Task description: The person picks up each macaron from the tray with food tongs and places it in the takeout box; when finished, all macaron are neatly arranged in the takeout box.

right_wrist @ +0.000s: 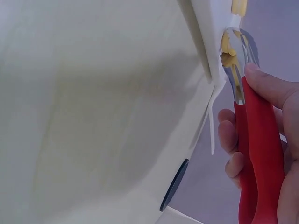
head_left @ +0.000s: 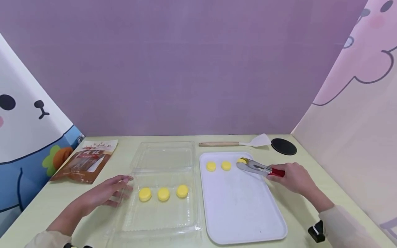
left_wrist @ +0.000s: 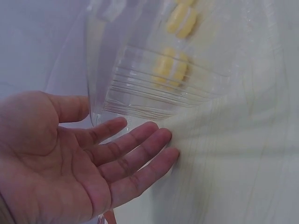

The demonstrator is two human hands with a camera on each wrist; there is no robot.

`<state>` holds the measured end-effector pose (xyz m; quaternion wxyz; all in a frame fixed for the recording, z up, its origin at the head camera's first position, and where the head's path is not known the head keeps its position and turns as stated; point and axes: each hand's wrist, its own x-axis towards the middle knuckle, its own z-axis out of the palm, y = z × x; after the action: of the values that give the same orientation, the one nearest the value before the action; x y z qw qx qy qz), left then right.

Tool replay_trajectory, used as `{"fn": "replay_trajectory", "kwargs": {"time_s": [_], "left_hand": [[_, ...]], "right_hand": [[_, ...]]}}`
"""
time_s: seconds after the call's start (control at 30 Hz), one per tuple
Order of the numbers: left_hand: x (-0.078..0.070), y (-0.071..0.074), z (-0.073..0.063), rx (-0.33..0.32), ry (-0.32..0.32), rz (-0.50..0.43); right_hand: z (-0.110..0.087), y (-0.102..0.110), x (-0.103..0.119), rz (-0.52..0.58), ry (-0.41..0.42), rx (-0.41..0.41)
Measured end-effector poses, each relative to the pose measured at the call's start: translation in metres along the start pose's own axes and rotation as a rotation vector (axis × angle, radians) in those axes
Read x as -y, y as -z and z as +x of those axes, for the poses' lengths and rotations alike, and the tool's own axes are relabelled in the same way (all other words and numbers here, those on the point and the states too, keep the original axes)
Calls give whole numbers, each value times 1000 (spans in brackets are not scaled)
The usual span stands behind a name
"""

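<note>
My right hand [head_left: 294, 177] grips the red handles of metal tongs [right_wrist: 261, 154]. The tongs' tips close around a yellow macaron [head_left: 241, 161] at the back right of the white tray [head_left: 238, 206]. Two more macarons, a left one [head_left: 211, 166] and a middle one [head_left: 226, 165], sit in line with it. At the left edge of an open clear plastic box [head_left: 161, 218], my left hand [left_wrist: 70, 158] has its fingers extended, thumb and fingertips right at the box's side. Inside the box, three yellow macarons [head_left: 163, 194] stand in a row.
Behind the tray lies a spatula [head_left: 220, 144] with a wooden handle and white head. A black round disc [head_left: 283, 146] is at the back right. A brown printed food bag [head_left: 85, 160] lies at the back left. Walls [head_left: 186, 69] enclose the table's back and sides.
</note>
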<state>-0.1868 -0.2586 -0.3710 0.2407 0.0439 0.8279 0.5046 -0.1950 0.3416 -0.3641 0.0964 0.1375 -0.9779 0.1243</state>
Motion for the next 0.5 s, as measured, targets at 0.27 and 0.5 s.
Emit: {"fn": "replay_trajectory", "kwargs": {"time_s": [0.27, 0.5], "left_hand": [[0, 0, 0, -1, -1, -3], [1, 1, 0, 0, -12, -12]], "right_hand": [[4, 15, 7, -21, 22, -8], [11, 31, 21, -41, 94, -35]]}}
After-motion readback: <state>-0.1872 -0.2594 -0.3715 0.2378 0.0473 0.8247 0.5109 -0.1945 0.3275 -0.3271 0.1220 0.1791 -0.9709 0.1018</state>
